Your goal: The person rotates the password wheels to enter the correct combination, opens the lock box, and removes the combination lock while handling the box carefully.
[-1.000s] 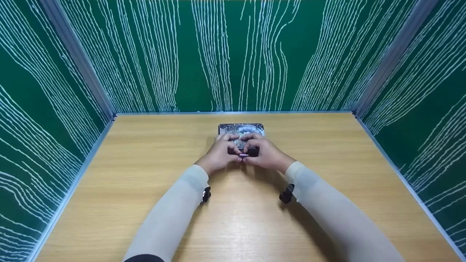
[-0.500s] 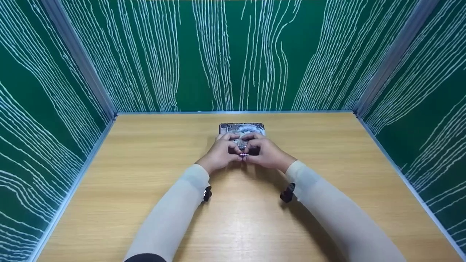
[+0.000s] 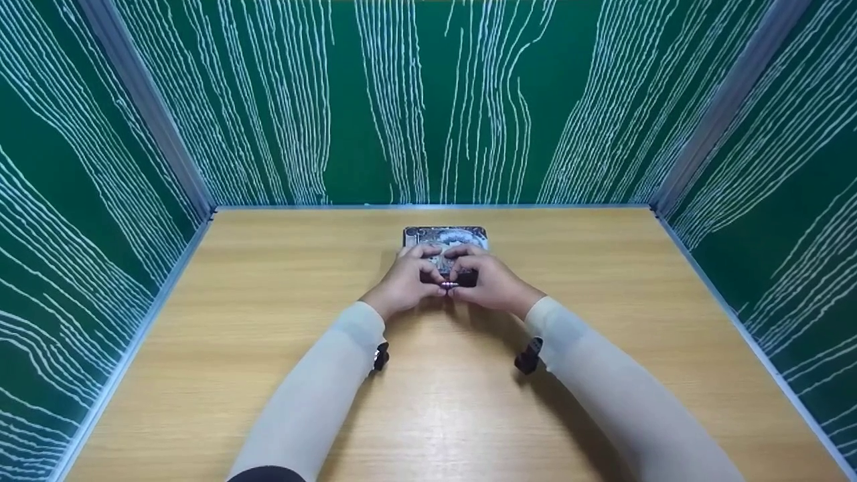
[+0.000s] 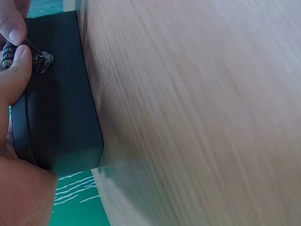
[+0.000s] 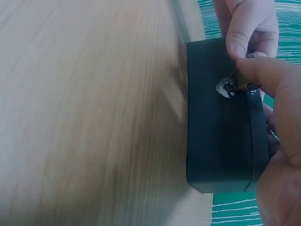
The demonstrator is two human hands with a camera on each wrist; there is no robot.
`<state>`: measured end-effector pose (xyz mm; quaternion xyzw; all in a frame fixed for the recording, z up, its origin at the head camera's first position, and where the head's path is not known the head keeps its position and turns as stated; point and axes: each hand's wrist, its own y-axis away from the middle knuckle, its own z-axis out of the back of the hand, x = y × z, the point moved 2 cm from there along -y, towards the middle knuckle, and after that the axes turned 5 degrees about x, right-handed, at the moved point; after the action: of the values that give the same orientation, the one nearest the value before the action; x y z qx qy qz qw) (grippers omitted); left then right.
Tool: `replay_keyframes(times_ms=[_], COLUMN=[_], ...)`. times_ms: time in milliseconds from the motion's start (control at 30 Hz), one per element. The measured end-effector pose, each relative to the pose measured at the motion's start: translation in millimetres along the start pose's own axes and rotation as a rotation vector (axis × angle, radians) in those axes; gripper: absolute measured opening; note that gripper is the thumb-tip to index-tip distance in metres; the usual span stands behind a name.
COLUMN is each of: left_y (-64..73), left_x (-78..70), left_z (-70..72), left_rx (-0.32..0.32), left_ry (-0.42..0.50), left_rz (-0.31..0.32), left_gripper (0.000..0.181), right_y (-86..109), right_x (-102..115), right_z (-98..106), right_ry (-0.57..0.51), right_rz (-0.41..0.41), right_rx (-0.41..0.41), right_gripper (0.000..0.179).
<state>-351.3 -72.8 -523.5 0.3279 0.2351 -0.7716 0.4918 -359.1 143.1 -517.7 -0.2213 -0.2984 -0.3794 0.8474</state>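
Observation:
A dark metal box [image 4: 59,103] with a patterned lid [image 3: 462,237] sits on the table. A small combination padlock [image 4: 7,55] with a barrel of dials hangs by its shackle at the front latch [image 5: 224,88]. In the head view my left hand [image 3: 402,284] pinches one end of the padlock between thumb and index finger. From the other side my right hand [image 3: 494,280] pinches its other end, whose bronze-coloured body [image 5: 244,85] shows in the right wrist view. Other fingers of both hands rest on the lid. The dial numbers are too small to read.
The wooden table [image 3: 435,395] extends around the box on all sides. Green walls [image 3: 361,120] with white wavy lines enclose its back and sides, joined by grey corner posts [image 3: 144,100]. Each sleeve carries a dark wrist camera [image 3: 529,356].
Both hands keep their place at the padlock, and the box has not moved. The padlock's coloured glint looks slightly different, with only tiny finger movement visible.

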Motion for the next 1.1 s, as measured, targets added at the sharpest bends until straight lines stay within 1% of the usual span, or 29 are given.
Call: replay_keyframes(times_ms=[200,433,667,867,1100], left_y=[0.3,1.4,1.0,0.3,0.8], left_x=[0.2,0.6,0.5,0.9,-0.5], left_z=[0.0,0.2,0.5,0.0,0.0], left_rx=[-0.003,-0.008,-0.004,0.001,0.002], left_ry=[-0.012,-0.027,-0.027,-0.022,-0.012], left_rz=[-0.011,-0.029,-0.026,-0.013,-0.002], left_gripper=[0.012,0.012,0.012,0.012,0.013], right_y=[-0.2,-0.1,1.3,1.5,2.4], right_x=[-0.3,-0.1,0.4,1.9,2.3], right_z=[0.5,0.1,0.5,0.6,1.0], right_ry=[-0.003,-0.008,0.001,0.012,0.000], right_rz=[0.004,0.057,0.057,0.039,0.028], right_rx=[0.001,-0.007,-0.009,-0.001,-0.002], right_gripper=[0.013,0.012,0.017,0.013,0.018])
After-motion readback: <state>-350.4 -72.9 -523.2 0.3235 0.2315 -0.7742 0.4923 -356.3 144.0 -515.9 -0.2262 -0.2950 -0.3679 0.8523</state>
